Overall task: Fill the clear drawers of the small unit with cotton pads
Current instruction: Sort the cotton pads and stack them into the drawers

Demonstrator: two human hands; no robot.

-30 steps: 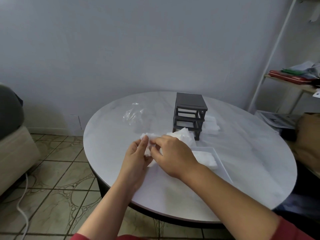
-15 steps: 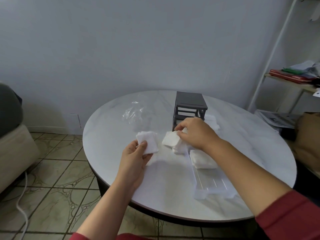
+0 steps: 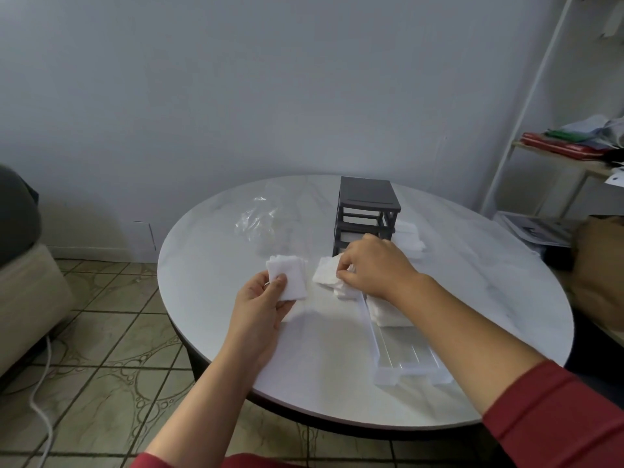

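Note:
A small dark grey drawer unit [image 3: 367,211] stands on the round white table [image 3: 472,298], its frame mostly without drawers. A clear drawer [image 3: 401,352] lies on the table in front of it, with white cotton pads [image 3: 388,314] at its far end. My left hand [image 3: 261,305] holds a small stack of cotton pads [image 3: 288,276] between thumb and fingers. My right hand [image 3: 371,265] pinches pads from a loose pile [image 3: 327,275] beside the drawer. More pads [image 3: 410,236] lie to the right of the unit.
A crumpled clear plastic bag [image 3: 256,219] lies on the table to the left of the unit. A white shelf [image 3: 567,150] with papers and folders stands at the right. A sofa edge [image 3: 23,288] and a white cable [image 3: 42,400] are at the left, over the tiled floor.
A second ago both hands worked together on the pads. My left hand then drew apart with a stack, and my right hand went to the pile in front of the unit, where it stays.

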